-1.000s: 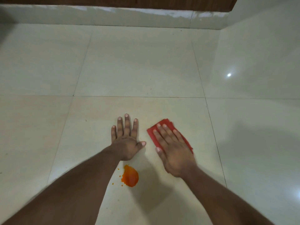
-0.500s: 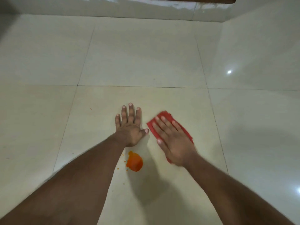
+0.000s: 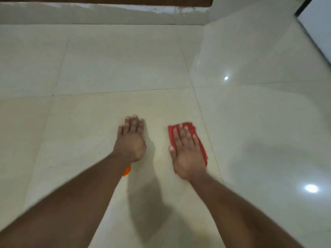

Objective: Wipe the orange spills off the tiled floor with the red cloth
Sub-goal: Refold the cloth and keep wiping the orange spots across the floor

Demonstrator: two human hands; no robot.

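My right hand (image 3: 186, 151) lies flat, fingers together, pressing the folded red cloth (image 3: 191, 128) onto the pale tiled floor (image 3: 107, 65). The cloth shows beyond the fingertips and along the hand's right edge. My left hand (image 3: 130, 140) rests flat on the tile about a hand's width to the left, holding nothing. An orange spill (image 3: 126, 171) sits just behind the left wrist; only a small sliver shows, the rest is hidden under my left forearm. The cloth is apart from the spill, to its right.
A white skirting and dark wood strip (image 3: 107, 0) run along the far edge. A glossy tiled wall (image 3: 259, 68) rises at the right, with a dark door frame (image 3: 311, 29) in the top right corner. Grout lines cross the floor.
The view shifted. My hands moved apart, the right hand and cloth sliding right, away from the spill. My left forearm now covers most of the orange spill.
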